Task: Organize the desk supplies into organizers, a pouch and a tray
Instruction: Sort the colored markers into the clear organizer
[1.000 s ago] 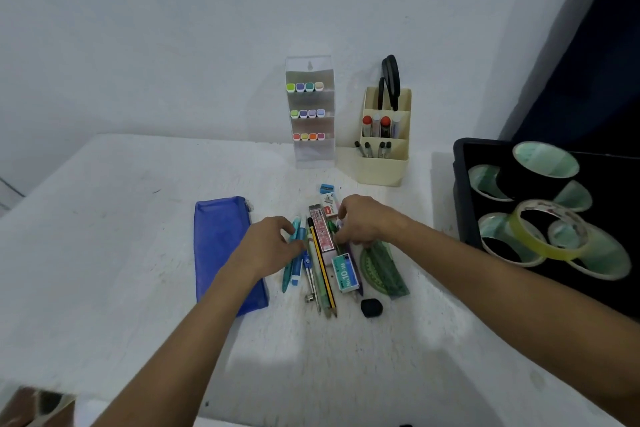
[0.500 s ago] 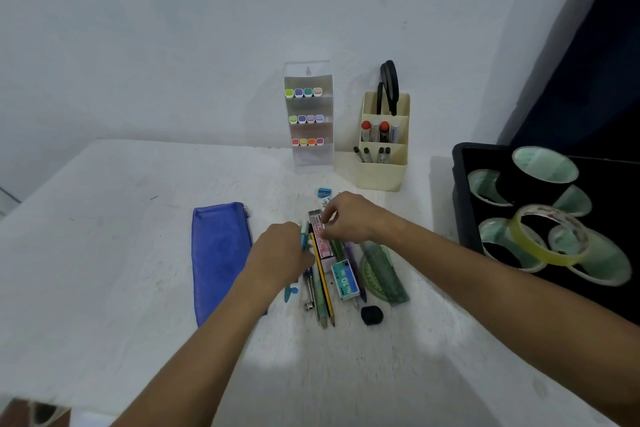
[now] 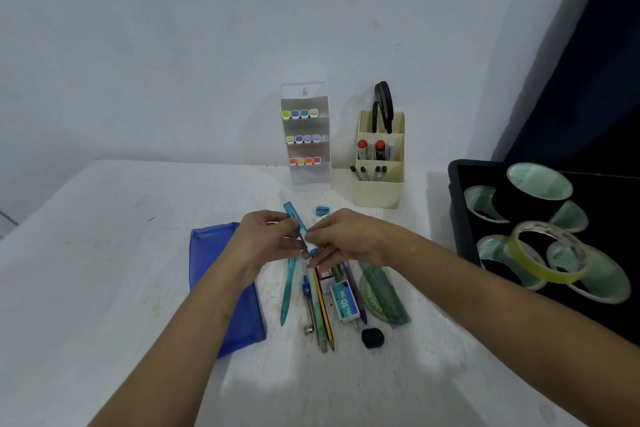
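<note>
Both hands, left point(image 3: 266, 239) & right point(image 3: 346, 239), pinch a blue pen point(image 3: 296, 222). Markers, tape rolls sorted already; pencils, staples below grip, pouch point(image 3: 221, 288) left of it unfilled.

table point(image 3: 104, 253): white, lower frame | wall point(image 3: 207, 28): pale, upper frame | curtain point(image 3: 595, 45): dark, upper right
</note>
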